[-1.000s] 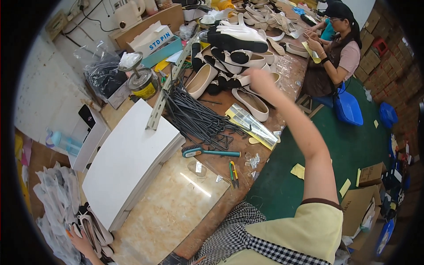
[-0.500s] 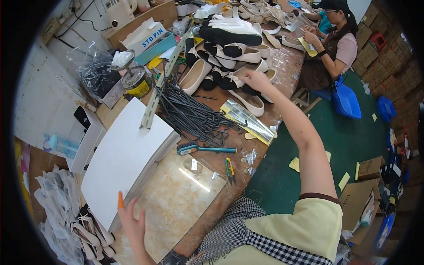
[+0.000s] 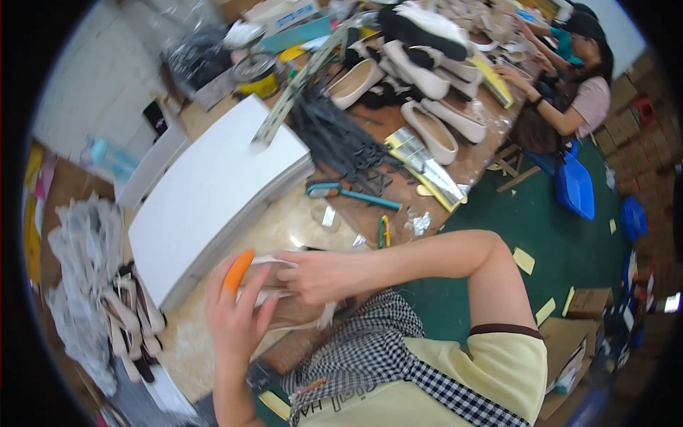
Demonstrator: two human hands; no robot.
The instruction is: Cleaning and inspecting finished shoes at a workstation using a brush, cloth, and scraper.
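A pale shoe upper is being gripped between both hands just in front of the white board stack. It is being clasped from below by the left hand, an orange cover on one finger, and pinched by the right hand, its elbow bent outward. Beyond the stack, a yellow tin and a teal flat box are lying; a blue bag is standing far right.

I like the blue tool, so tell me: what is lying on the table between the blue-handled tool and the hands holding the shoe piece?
In the head view, between the blue-handled tool and the right hand lies a small clear plastic scrap on the pale tabletop; a yellow-green pen sits just off to the side.
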